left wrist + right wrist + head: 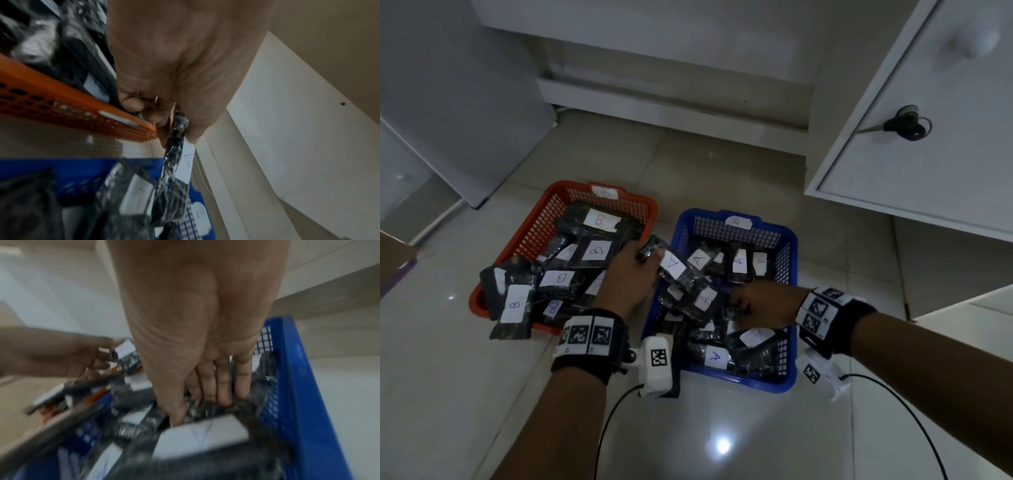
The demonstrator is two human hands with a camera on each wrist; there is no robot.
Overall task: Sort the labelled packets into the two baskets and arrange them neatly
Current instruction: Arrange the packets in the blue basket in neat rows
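Two baskets on floor: orange basket [524, 236] at 10 o'clock, blue basket [789, 342] beside. Left hand [628, 277] pinching packet [671, 270] marked A over blue rim. Right hand [763, 303] fingers curled among blue basket's packets; grip unclear.

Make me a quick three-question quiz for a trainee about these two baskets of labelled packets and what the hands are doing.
1. True or false: the left hand grips a black plastic packet with a white A label above the gap between the baskets.
2. Multiple choice: the white tag on the far rim of the blue plastic mesh basket reads (a) A, (b) B, (c) C.
3. Fill in: the right hand reaches into the ____ basket, its fingers on the packets there, not the orange plastic mesh basket.

Key: 1 true; 2 a; 3 blue.
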